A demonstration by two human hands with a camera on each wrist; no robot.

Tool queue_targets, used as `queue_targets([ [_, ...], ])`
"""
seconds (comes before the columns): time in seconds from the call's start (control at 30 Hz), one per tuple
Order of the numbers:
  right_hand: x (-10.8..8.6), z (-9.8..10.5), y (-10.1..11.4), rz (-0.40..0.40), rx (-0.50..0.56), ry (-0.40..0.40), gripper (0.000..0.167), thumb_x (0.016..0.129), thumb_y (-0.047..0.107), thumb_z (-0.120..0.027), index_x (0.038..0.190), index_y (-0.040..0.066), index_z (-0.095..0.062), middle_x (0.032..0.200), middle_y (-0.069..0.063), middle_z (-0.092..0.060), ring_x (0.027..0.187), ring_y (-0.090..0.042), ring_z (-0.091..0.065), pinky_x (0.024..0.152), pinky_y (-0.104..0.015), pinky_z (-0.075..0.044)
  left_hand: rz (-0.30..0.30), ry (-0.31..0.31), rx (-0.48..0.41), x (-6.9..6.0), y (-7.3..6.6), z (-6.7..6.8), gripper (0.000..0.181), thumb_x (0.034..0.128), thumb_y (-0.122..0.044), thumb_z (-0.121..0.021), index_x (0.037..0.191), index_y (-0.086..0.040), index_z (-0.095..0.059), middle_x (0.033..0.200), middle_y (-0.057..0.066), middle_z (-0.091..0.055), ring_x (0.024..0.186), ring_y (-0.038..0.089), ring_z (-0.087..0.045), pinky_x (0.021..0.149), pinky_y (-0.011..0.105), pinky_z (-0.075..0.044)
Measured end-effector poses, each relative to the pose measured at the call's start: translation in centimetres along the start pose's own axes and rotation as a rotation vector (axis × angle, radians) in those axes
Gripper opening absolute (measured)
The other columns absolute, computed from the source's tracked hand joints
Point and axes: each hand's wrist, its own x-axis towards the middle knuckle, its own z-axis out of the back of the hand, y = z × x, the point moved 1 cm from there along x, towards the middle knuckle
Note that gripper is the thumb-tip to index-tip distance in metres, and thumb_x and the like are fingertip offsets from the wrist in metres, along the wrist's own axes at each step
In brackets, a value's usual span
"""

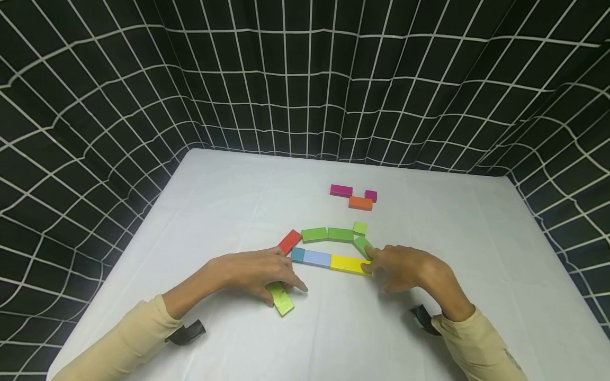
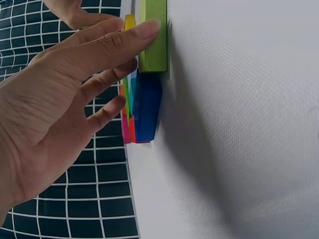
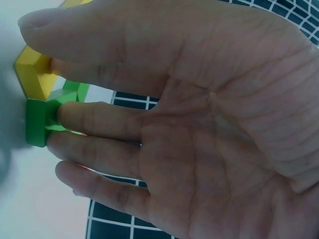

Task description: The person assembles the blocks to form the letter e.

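My left hand (image 1: pixel 257 271) lies over the left end of a block outline, fingers loosely extended. Its thumb touches a lime block (image 1: pixel 282 300), and the index finger stretches past that block's right side. A dark blue block (image 2: pixel 148 107) shows below the fingers in the left wrist view; the hand hides it in the head view. With straight fingers, my right hand (image 1: pixel 410 265) touches the right end of a yellow block (image 1: pixel 348 264) and a slanted green block (image 1: pixel 362 246). Left of the yellow block run a light blue block (image 1: pixel 316 258) and a teal block (image 1: pixel 297 255).
A red block (image 1: pixel 289 242) and two green blocks (image 1: pixel 314 235) form the outline's upper side. One small lime block (image 1: pixel 360 228) sits at its upper right. Farther back lie two magenta blocks (image 1: pixel 341 190) and an orange block (image 1: pixel 360 203). Dark grid-patterned curtains (image 1: pixel 314 79) surround the white table (image 1: pixel 229 196).
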Motion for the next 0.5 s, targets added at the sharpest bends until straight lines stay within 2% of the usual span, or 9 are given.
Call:
queue_targets([
  [0.2, 0.0, -0.1, 0.1, 0.006, -0.003, 0.000, 0.059, 0.081, 0.014, -0.089, 0.136, 0.028, -0.072, 0.151, -0.012, -0.059, 0.104, -0.019, -0.059, 0.078, -0.036, -0.054, 0.000, 0.000, 0.004, -0.1, 0.1, -0.1, 0.068, 0.0832, -0.027, -0.090, 0.144, -0.038, -0.062, 0.105, -0.023, -0.067, 0.103, 0.000, -0.053, 0.113, 0.028, -0.042],
  [0.3, 0.0, -0.1, 0.1, 0.008, 0.004, 0.007, 0.060, 0.081, 0.014, -0.088, 0.137, 0.028, -0.071, 0.152, -0.013, -0.058, 0.103, -0.019, -0.058, 0.077, -0.034, -0.053, -0.007, -0.005, 0.001, -0.3, 0.1, 0.0, 0.068, 0.0837, -0.030, -0.089, 0.145, -0.038, -0.061, 0.117, -0.023, -0.069, 0.111, -0.001, -0.057, 0.117, 0.030, -0.040],
  [0.4, -0.1, 0.0, -0.1, 0.012, 0.027, 0.016, 0.058, 0.084, 0.014, -0.085, 0.138, 0.029, -0.070, 0.158, -0.014, -0.054, 0.102, -0.020, -0.056, 0.075, -0.033, -0.051, -0.027, -0.039, -0.017, -0.6, 0.2, 0.5, 0.065, 0.0853, -0.031, -0.088, 0.145, -0.034, -0.062, 0.132, -0.020, -0.068, 0.124, 0.000, -0.059, 0.120, 0.033, -0.039],
  [0.5, -0.1, 0.2, -0.5, 0.029, 0.041, 0.017, 0.054, 0.088, 0.016, -0.081, 0.140, 0.030, -0.069, 0.160, -0.014, -0.052, 0.099, -0.020, -0.055, 0.073, -0.032, -0.048, -0.040, -0.100, -0.048, -1.1, 0.9, 1.2, 0.060, 0.0902, -0.027, -0.083, 0.147, -0.029, -0.061, 0.146, -0.014, -0.064, 0.137, 0.004, -0.056, 0.122, 0.037, -0.038],
])
